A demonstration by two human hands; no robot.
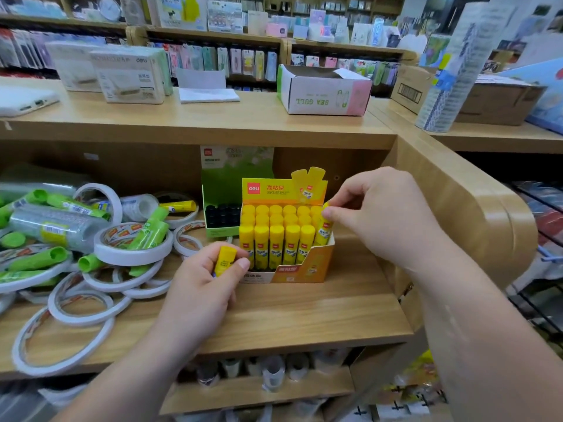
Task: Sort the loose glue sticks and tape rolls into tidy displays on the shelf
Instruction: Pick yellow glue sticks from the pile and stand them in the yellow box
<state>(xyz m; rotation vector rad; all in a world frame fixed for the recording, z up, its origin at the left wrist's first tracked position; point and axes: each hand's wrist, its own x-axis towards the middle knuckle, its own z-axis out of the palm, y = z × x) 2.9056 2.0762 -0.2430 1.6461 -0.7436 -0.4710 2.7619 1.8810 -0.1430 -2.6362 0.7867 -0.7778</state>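
Note:
A yellow display box full of upright yellow glue sticks stands on the wooden shelf. My right hand pinches the top of a yellow glue stick at the box's front right corner. My left hand grips another yellow glue stick just left of the box. On the left lies a pile of white tape rolls mixed with green glue sticks; one loose yellow stick lies among them.
A green display box with dark-capped sticks stands behind the yellow one. Clear tape packs lie far left. The shelf's side panel rises close on the right. The top shelf carries white boxes and an open carton.

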